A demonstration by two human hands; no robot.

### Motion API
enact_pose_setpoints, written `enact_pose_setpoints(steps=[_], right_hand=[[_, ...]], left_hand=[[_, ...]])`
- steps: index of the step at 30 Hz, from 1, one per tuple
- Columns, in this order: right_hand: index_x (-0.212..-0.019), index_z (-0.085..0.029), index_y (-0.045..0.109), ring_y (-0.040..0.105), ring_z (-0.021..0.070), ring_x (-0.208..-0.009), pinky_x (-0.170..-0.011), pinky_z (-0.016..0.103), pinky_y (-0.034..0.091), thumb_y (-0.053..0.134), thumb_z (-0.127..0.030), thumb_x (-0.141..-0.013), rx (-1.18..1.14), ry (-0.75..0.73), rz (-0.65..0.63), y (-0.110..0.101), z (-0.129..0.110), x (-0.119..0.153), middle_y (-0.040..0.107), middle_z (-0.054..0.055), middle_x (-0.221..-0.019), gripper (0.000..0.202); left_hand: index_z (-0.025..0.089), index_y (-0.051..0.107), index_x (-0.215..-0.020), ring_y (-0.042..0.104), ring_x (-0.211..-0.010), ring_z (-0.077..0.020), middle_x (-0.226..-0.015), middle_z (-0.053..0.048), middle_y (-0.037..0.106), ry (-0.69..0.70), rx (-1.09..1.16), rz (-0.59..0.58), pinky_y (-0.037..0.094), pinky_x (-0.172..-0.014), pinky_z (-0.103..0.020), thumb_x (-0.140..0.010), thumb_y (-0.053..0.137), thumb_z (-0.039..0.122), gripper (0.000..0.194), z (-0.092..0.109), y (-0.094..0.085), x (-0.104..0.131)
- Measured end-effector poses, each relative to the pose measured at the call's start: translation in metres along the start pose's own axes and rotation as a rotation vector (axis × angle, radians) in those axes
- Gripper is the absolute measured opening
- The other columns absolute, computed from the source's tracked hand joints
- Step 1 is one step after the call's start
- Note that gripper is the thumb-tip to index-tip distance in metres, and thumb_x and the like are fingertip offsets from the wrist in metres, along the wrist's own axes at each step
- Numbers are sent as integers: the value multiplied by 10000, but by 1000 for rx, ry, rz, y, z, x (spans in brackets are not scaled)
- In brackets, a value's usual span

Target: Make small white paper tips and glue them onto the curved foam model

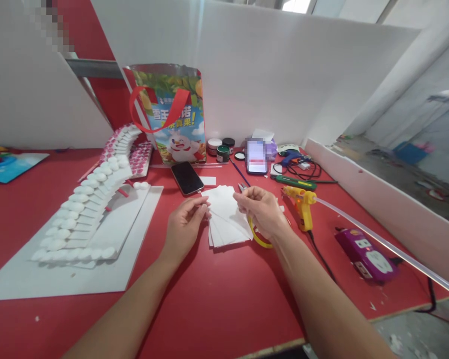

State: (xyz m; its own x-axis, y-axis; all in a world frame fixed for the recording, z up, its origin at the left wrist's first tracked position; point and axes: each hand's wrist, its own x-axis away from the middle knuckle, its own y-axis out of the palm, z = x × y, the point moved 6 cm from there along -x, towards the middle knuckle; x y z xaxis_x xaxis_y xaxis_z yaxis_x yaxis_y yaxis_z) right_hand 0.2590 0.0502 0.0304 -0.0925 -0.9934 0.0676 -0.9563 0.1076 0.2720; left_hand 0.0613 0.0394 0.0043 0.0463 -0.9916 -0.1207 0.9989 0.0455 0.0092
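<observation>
A red tabletop (224,299) stands before a white panel (284,80); daylight enters through a window (296,5) above, and a grey wall (433,89) rises at right.

Workshop-type rm | yellow glue gun (303,200) on red tbl (224,304) | craft model (91,199)

Here we are up at the wearer's head, a single wide view looking forward and steeply down across the red table (217,304), with both forearms reaching in from the bottom edge. The left hand (185,224) and right hand (261,212) sit close, around mid-view, while the gift bag (183,142) and white board (265,75) stand farther off, facing us beyond them.
</observation>
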Motion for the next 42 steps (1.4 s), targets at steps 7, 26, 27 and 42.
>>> enact_pose_setpoints(steps=[7, 26, 27, 42], right_hand=[[-621, -163, 698, 628, 127, -559, -574, 259, 463, 952, -369, -593, 33, 13, -135, 15, 2, 10, 713, 28, -590, 328], [-869, -188, 826, 687, 121, -713, -715, 252, 530, 841, -439, -784, -77, 83, -372, 48, 22, 30, 755, 20, -753, 265], [-882, -193, 830, 687, 118, -709, -721, 256, 533, 842, -437, -783, -105, 95, -384, 50, 24, 31, 756, 20, -759, 263], [-1484, -241, 549, 704, 159, -796, -725, 321, 597, 633, -297, -926, 238, -93, -524, 69, 23, 48, 721, 72, -1095, 566]], left_hand=[[175, 722, -1137, 699, -724, -141, -995, -69, 743, 107, -34, -64, 607, -703, -292, -927, 665, 369, 291, 14, 5, 7], [223, 782, -901, 681, -807, -142, -884, -4, 717, 426, -237, 5, 560, -746, -257, -931, 691, 224, 96, 44, -2, 19], [222, 778, -884, 674, -807, -141, -866, -2, 714, 421, -245, 25, 549, -754, -255, -932, 685, 224, 105, 46, -4, 19], [169, 618, -710, 490, -480, -83, -595, 40, 580, -293, 411, 269, 423, -467, -216, -651, 864, 435, 367, -12, -9, 5]])
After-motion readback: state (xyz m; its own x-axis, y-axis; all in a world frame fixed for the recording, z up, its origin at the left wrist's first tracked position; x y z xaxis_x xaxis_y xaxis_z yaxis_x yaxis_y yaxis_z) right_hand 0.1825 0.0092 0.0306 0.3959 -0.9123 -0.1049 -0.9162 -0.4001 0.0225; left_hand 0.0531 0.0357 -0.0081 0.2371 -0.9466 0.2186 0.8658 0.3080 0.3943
